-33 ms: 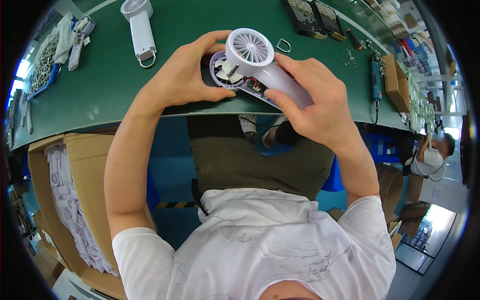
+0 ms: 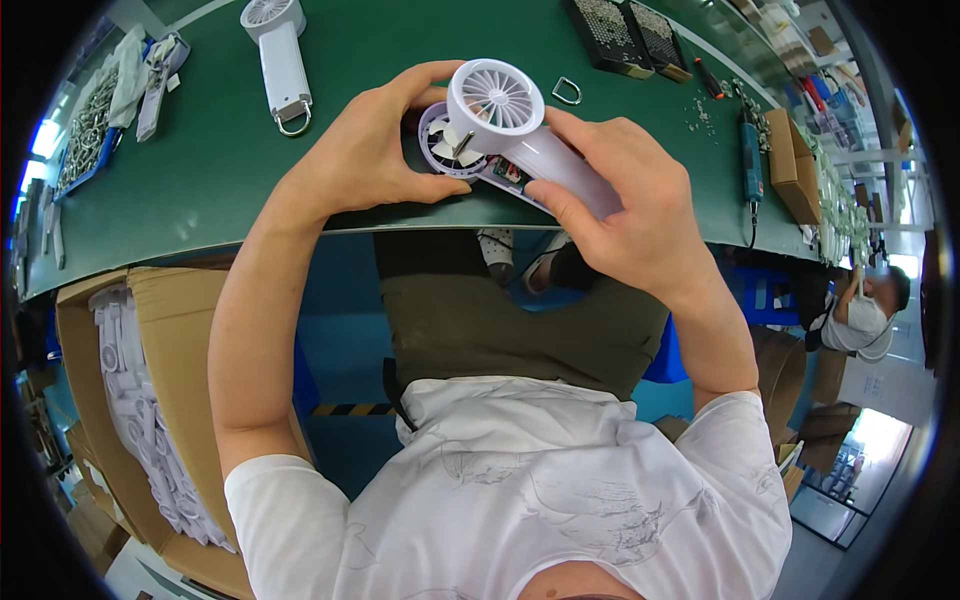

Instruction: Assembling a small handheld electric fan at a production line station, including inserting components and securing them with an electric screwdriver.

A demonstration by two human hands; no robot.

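Note:
My left hand (image 2: 372, 150) is closed around the round end of a handheld fan's lower half-shell (image 2: 428, 150), thumb along the near rim. White fan blades (image 2: 438, 132), a small metal pin and a circuit board (image 2: 507, 171) with red parts show inside it. In my right hand (image 2: 640, 195) is the fan's white front shell (image 2: 565, 165), gripped by the handle between thumb and fingers. Its round grille (image 2: 498, 97) sits above the lower half, partly covering it, and the two halves are skewed apart. Beyond them lies a D-shaped metal ring (image 2: 567, 91).
A closed fan (image 2: 285, 70) lies far left, near a blue tray (image 2: 88, 150) of metal parts. Black screw trays (image 2: 610, 38), a screwdriver (image 2: 709, 80), an electric driver (image 2: 751, 165) and a cardboard box (image 2: 793, 165) stand right. A carton (image 2: 185, 310) holds white shells. Another person (image 2: 855, 318) sits right.
My right hand has moved the front shell slightly left and toward me, so it covers more of the lower half. The left hand has stayed put.

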